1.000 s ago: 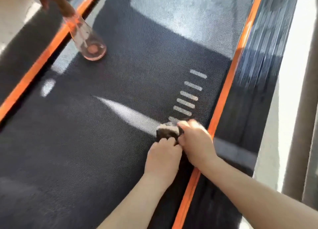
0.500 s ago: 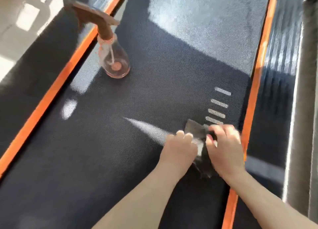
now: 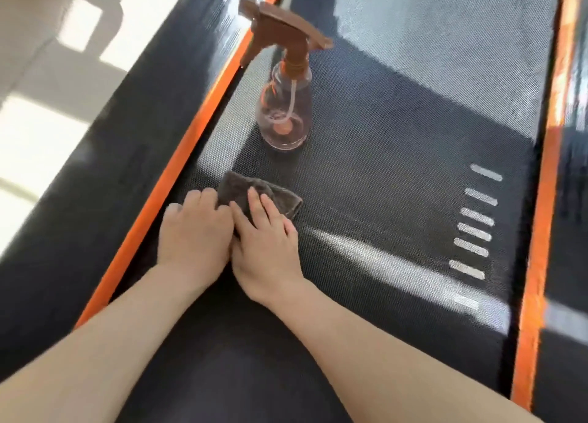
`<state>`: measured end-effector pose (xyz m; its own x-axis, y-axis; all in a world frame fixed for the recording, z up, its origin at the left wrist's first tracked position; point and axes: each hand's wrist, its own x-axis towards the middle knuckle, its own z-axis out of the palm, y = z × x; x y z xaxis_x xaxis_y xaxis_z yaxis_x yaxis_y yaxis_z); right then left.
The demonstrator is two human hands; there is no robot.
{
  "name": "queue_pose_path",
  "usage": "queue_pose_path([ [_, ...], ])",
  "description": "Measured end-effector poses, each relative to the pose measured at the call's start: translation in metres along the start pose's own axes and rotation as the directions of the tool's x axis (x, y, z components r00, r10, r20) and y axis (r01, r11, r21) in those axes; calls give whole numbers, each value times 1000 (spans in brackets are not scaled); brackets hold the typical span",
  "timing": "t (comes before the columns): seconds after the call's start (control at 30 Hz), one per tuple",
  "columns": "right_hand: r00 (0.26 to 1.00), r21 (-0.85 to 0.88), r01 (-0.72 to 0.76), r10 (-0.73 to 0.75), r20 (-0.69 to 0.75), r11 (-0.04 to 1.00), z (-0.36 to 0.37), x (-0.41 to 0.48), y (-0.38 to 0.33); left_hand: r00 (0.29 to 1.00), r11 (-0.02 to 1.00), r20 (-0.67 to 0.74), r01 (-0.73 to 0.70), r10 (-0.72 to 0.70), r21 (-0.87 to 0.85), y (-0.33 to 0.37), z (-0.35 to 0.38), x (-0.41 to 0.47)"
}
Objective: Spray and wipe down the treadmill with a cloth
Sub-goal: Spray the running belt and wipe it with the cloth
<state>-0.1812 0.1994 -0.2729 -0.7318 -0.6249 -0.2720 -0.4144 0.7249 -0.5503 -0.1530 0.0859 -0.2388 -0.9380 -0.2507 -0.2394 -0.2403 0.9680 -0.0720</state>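
Observation:
A dark grey cloth [image 3: 273,193] lies folded on the black treadmill belt [image 3: 397,174], close to the left orange stripe [image 3: 165,187]. My left hand [image 3: 194,231] and my right hand [image 3: 265,238] press down on it side by side, fingers on the cloth's near part. Just beyond the cloth a clear spray bottle [image 3: 284,111] with a brown trigger head stands upright on the belt, untouched.
Orange stripes run along both belt edges, the right one [image 3: 541,231] beside the dark side rail. White dashes [image 3: 477,222] mark the belt at right. Sunlit pale floor [image 3: 47,104] lies left of the treadmill.
Both hands have slid the cloth across the belt from the right orange stripe to the left one. The view has shifted, bringing the bottle nearer the centre.

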Motion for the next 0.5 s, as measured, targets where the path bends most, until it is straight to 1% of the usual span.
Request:
queue_pose_path([
  [0.03,1000,129,-1,4,-22,992,-16,0,6,1000,999,-10,13,-14,-44,6,-2,0],
  [0.07,995,258,-33,55,-79,966,-35,0,15,999,993,-38,16,-20,-113,14,-3,1],
  [0.1,977,357,-75,140,-161,931,-55,4,24,998,982,-50,20,-30,-187,25,-5,3],
  [0.13,948,421,-112,225,-227,900,-76,10,33,999,969,-10,34,-38,-245,36,-5,4],
  [0.17,926,451,-140,278,-255,881,-99,20,38,997,957,60,63,-48,-283,44,-3,7],
  [0.2,926,465,-148,288,-245,873,-119,31,38,989,952,134,94,-56,-291,49,2,7],
  [0.27,954,473,-74,201,-223,878,-152,59,32,980,959,196,94,-42,-267,52,14,6],
  [0.33,974,517,53,69,-215,854,-173,85,15,987,968,162,42,-1,-248,46,23,2],
  [0.4,976,552,156,-40,-216,819,-184,104,-1,991,970,133,21,12,-242,34,26,7],
  [0.43,971,545,193,-80,-223,816,-187,111,-8,993,971,116,37,-9,-238,25,26,15],
  [0.5,961,516,239,-124,-248,823,-186,119,-15,991,953,84,127,-107,-274,6,25,37],
])
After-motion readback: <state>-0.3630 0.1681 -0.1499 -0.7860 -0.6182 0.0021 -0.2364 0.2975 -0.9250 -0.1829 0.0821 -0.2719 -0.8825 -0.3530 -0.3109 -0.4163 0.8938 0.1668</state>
